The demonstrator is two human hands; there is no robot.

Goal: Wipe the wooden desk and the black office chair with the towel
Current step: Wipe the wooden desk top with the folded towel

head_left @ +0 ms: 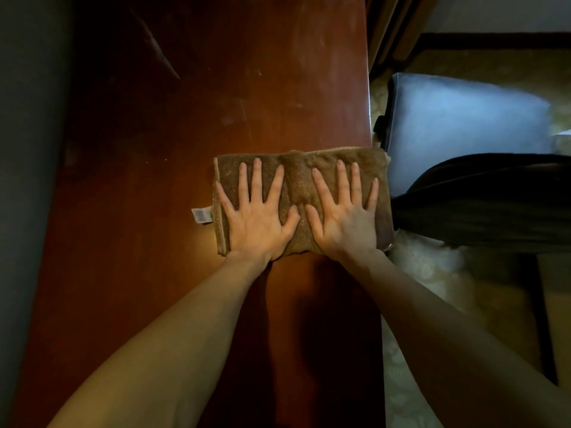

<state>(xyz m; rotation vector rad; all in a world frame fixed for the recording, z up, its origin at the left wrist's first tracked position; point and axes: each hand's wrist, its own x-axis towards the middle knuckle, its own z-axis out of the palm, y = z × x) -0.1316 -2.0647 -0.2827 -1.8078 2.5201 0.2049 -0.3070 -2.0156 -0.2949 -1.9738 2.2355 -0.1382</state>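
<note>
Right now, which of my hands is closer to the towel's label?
Your left hand; the white label sticks out of the towel just beside it, while your right hand presses the opposite end.

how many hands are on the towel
2. The left hand presses flat on the towel's left half, the right hand on its right half, by the desk's right edge.

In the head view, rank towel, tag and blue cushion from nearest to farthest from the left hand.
1. towel, pressed under the left hand.
2. tag, just to its left.
3. blue cushion, right, beyond the desk edge.
</note>
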